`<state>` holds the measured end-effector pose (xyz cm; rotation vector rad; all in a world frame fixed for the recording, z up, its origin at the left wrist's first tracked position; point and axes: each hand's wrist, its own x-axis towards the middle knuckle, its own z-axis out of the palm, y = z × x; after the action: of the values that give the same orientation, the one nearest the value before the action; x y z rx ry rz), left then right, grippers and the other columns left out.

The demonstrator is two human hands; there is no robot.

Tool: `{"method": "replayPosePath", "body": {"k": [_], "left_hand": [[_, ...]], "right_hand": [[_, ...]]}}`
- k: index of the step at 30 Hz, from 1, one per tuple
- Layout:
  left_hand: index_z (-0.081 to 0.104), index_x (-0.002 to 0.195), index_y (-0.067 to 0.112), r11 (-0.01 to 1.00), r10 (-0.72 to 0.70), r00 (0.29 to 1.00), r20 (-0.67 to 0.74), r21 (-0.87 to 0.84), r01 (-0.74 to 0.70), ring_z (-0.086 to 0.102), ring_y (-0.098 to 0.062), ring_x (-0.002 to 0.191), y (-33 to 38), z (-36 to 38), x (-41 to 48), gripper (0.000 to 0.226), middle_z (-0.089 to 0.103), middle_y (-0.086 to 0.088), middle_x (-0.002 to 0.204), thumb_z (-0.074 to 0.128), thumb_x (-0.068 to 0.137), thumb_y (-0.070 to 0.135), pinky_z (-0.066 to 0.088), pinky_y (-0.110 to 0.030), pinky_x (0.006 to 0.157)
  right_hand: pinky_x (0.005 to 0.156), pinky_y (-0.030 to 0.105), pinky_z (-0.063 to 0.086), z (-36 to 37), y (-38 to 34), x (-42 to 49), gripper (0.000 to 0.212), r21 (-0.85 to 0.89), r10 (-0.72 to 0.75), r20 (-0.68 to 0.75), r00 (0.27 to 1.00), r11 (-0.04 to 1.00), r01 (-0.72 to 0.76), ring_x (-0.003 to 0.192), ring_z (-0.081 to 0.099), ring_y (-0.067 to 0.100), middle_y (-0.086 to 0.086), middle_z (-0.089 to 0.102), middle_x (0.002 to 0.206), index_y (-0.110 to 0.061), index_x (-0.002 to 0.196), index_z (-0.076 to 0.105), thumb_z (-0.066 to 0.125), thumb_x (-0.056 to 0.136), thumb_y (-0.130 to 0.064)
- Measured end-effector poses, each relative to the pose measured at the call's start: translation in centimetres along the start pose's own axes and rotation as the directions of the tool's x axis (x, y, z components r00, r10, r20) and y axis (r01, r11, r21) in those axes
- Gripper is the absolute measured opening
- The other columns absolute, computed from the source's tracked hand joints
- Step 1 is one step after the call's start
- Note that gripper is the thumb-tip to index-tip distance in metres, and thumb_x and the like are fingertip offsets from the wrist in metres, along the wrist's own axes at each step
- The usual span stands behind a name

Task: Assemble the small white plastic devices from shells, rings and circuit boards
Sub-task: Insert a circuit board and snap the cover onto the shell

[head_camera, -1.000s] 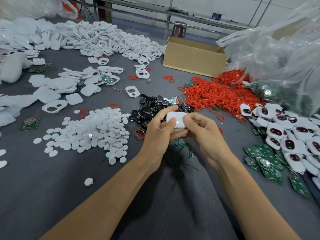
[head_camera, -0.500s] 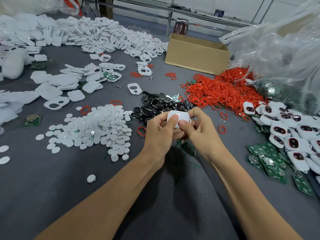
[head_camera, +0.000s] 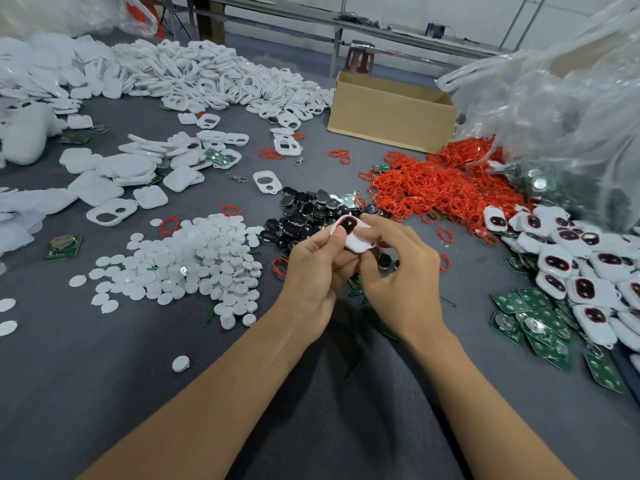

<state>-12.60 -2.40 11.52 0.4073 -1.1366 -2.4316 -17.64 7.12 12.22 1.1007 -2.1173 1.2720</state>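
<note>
A small-parts assembly workshop, factory-style: a broad grey surface (head_camera: 86, 375) carries bulk heaps of identical pieces, white shells (head_camera: 207, 81), red rings (head_camera: 440, 188), green circuit boards (head_camera: 540, 323), white discs (head_camera: 194, 261), with a pile of assembled devices (head_camera: 571, 268) at the right. An open cardboard box (head_camera: 391, 123), big clear plastic bags (head_camera: 554, 98) and a metal-framed bench (head_camera: 346, 24) along the back wall fit the same trade

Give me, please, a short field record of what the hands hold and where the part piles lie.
Held: device, dark window up, between left hand and right hand
Behind hands: black parts
Left: discs
Right: red rings, finished devices, boards
Far: shells, box
</note>
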Motion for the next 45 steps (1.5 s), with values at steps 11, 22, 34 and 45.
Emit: {"method": "replayPosePath", "body": {"k": [11, 22, 34, 45], "left_hand": [[0.069, 0.110, 0.016, 0.970, 0.116, 0.992, 0.052, 0.207, -0.124, 0.072, -0.018, 0.092, 0.4, -0.6, -0.3, 0.027, 0.076, -0.006, 0.099, 0.052, 0.096, 0.000, 0.060, -0.027, 0.077], [0.064, 0.124, 0.009, 0.959, 0.120, 0.989, 0.085, 0.248, -0.138, 0.072, -0.021, 0.096, 0.2, -0.4, -0.4, 0.032, 0.075, -0.010, 0.105, 0.050, 0.097, -0.001, 0.059, -0.027, 0.077], [0.066, 0.118, 0.012, 0.925, 0.200, 0.979, 0.044, 0.320, -0.204, 0.072, -0.013, 0.090, 0.2, -0.4, -0.4, 0.031, 0.076, -0.005, 0.101, 0.050, 0.096, -0.004, 0.059, -0.024, 0.075], [0.067, 0.111, 0.016, 0.934, 0.190, 0.978, 0.082, 0.291, -0.206, 0.073, -0.014, 0.087, 0.3, -0.2, -0.6, 0.031, 0.076, -0.003, 0.098, 0.052, 0.095, -0.006, 0.058, -0.022, 0.071]], "right_hand": [[0.059, 0.028, 0.050, -0.5, -0.2, 0.6, 0.025, 0.454, 0.483, 0.267, 0.834, 0.700, -0.551, 0.068, 0.059, 0.018, 0.004, 0.072, 0.083, -0.013, 0.102, 0.070, 0.062, 0.084, 0.003], [0.056, 0.022, 0.047, -0.6, -0.3, 1.1, 0.029, 0.491, 0.455, 0.200, 0.868, 0.720, -0.491, 0.061, 0.056, 0.012, 0.001, 0.070, 0.074, -0.015, 0.092, 0.070, 0.064, 0.078, 0.011], [0.069, 0.028, 0.050, -0.3, 0.2, 0.5, 0.030, 0.533, 0.432, 0.292, 0.853, 0.667, -0.520, 0.077, 0.060, 0.019, 0.004, 0.071, 0.087, -0.014, 0.103, 0.067, 0.061, 0.084, 0.008], [0.057, 0.012, 0.046, -0.9, 0.9, 0.8, 0.030, 0.616, 0.380, 0.329, 0.865, 0.608, -0.501, 0.065, 0.064, 0.004, -0.001, 0.073, 0.077, 0.001, 0.107, 0.062, 0.057, 0.083, 0.018]]}}
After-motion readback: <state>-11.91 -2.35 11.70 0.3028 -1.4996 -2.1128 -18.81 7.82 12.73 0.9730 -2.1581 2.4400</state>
